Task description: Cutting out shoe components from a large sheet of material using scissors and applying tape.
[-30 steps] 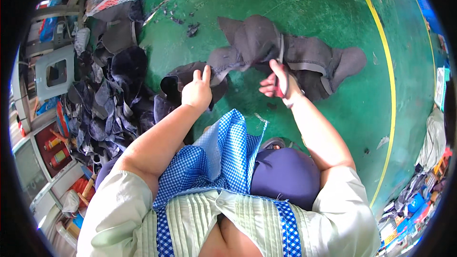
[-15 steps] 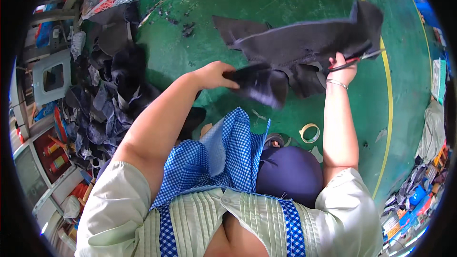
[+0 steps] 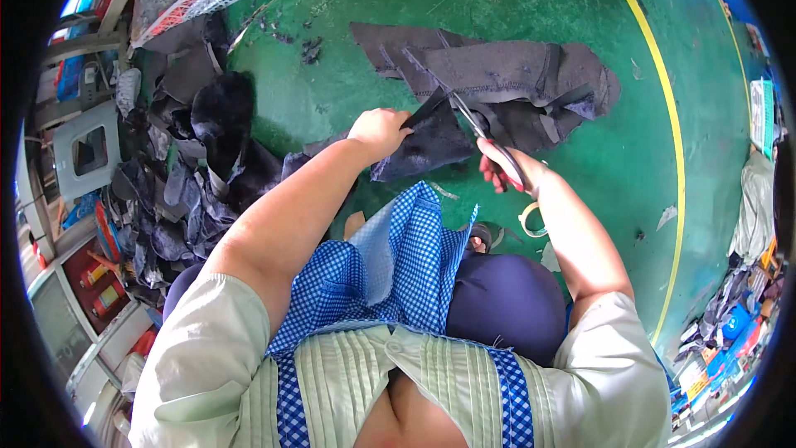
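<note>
Dark fabric pieces [image 3: 506,70], joined by stitching, lie spread on the green floor in front of me. My left hand [image 3: 381,132] is closed on the near-left end of the fabric, pinching a dark flap upward. In my right hand [image 3: 507,166] is a pair of scissors [image 3: 467,111] with red on the handles. Their blades point up and to the left, at the fabric just right of my left hand. Whether the blades have fabric between them I cannot make out.
A roll of tape [image 3: 532,220] lies by my right wrist. Dark scraps [image 3: 178,174] are heaped at the left, below a white and red crate [image 3: 199,2]. A yellow line [image 3: 668,108] runs down the floor at the right. Small scraps [image 3: 310,51] lie farther off.
My right hand let go of the fabric's right side and brought the scissors left and nearer. The fabric's right part dropped flat. My left hand shifted slightly right, still gripping its end.
</note>
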`<state>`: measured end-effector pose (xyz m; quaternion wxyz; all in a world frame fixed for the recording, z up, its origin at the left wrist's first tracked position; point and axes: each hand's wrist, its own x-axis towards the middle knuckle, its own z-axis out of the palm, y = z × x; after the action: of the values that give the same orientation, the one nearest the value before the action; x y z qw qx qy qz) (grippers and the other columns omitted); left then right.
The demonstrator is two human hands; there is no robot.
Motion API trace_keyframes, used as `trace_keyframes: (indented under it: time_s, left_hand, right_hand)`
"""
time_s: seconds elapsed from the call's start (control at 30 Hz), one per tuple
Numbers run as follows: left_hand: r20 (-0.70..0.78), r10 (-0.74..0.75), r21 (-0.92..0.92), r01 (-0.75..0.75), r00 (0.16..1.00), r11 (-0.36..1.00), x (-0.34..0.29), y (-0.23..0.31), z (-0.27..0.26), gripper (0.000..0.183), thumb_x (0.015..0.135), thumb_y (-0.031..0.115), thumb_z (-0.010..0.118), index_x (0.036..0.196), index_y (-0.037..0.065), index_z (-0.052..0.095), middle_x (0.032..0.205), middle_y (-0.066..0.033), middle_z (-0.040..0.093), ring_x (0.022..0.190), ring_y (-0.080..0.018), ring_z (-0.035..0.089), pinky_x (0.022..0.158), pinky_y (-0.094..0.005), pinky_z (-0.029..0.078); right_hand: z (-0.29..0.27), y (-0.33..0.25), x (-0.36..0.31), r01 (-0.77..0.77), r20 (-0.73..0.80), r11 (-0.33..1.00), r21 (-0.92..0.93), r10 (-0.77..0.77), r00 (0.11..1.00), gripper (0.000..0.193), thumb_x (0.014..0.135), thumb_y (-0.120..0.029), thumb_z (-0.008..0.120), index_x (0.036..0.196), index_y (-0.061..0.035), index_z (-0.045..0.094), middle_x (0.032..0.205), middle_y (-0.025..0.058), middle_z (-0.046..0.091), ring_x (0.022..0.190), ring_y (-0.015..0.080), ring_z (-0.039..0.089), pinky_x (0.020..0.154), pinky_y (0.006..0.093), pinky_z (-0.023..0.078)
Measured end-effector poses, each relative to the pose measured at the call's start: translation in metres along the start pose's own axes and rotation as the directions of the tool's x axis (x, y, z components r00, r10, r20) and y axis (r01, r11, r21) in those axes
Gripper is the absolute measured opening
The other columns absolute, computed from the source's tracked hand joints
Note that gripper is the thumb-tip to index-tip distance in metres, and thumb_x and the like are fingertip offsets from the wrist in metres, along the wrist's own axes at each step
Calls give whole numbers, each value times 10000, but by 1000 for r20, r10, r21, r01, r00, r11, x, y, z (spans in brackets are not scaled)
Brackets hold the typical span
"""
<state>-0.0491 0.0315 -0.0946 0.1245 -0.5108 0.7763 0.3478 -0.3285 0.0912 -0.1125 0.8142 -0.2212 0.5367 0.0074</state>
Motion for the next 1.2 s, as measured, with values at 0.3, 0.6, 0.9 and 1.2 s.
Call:
trace_keyframes:
  time_s: [0.3, 0.6, 0.9, 1.2]
  left_hand:
    - [-334, 119, 268, -27, 935, 963, -34, 47, -7, 205, 768, 178, 528, 952, 115, 593, 796, -74, 576, 799, -254, 590, 732, -381, 422]
    - [-757, 213, 110, -200, 618, 973, -55, 42, -74, 714, 613, 51, 679, 1281, 21, 429, 1185, -182, 500, 1074, -367, 497, 947, -430, 375]
    - [245, -115, -402, 209, 963, 892, -56, 22, -65, 520, 779, 454, 630, 1014, -10, 632, 975, -212, 646, 946, -336, 607, 858, -388, 464]
    - [-62, -183, -341, 151, 981, 928, -24, 4, 22, 313, 808, 317, 630, 942, 35, 659, 880, -186, 646, 836, -356, 617, 749, -389, 491]
  right_hand:
    - [55, -72, -2, 189, -83, 962, 196, -176, 981, 597, 829, -602, 544, 907, -10, 528, 749, 132, 622, 558, 230, 632, 484, 310, 488]
    - [84, -159, -51, 837, -569, 535, -115, -726, 386, 261, 655, -74, 694, 857, 9, 551, 639, -18, 490, 557, 102, 462, 513, 260, 395]
    - [-57, -116, -45, 971, -915, 224, -86, -403, 12, 379, 624, 86, 645, 992, 76, 557, 985, 122, 611, 915, 243, 585, 863, 347, 467]
    - [-50, 14, -24, 622, -937, 771, -136, -304, 172, 360, 801, -372, 715, 763, -49, 560, 578, 5, 530, 429, 82, 471, 377, 221, 359]
